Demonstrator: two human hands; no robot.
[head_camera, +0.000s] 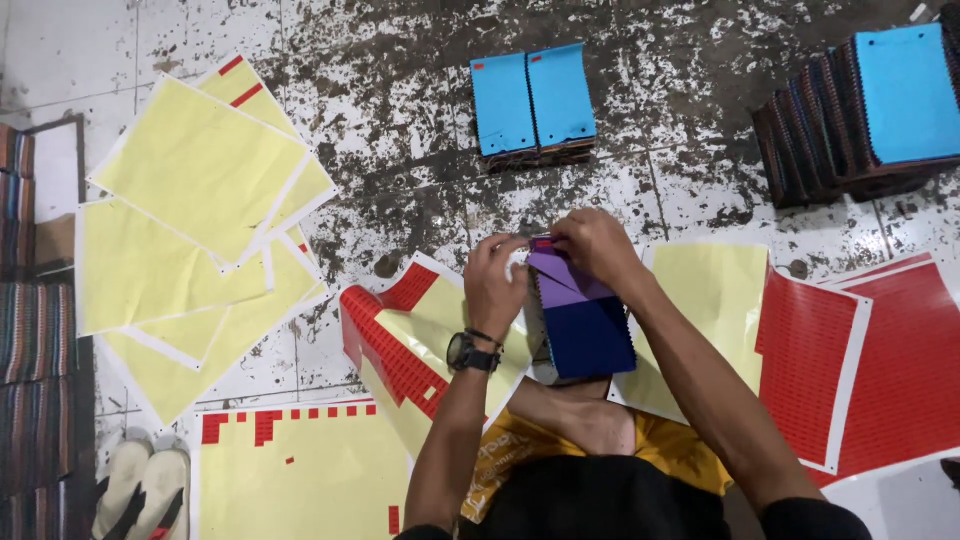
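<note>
Near the centre, the left hand (495, 275) and right hand (592, 243) both pinch the far edge of a purple-and-navy fabric swatch stack (580, 315), above yellow backing sheets (195, 165).

Purple-and-navy swatch stack (580, 315), red-dotted yellow sheets (200, 170)

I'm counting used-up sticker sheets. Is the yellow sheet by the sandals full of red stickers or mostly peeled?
Mostly peeled: the yellow sheet by the sandals keeps only a few red stickers along its top edge.

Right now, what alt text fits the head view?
Both hands, left hand and right hand, hold a stack of purple and blue fabric swatches above yellow sticker sheets and red sticker sheets on a stained floor.
</note>
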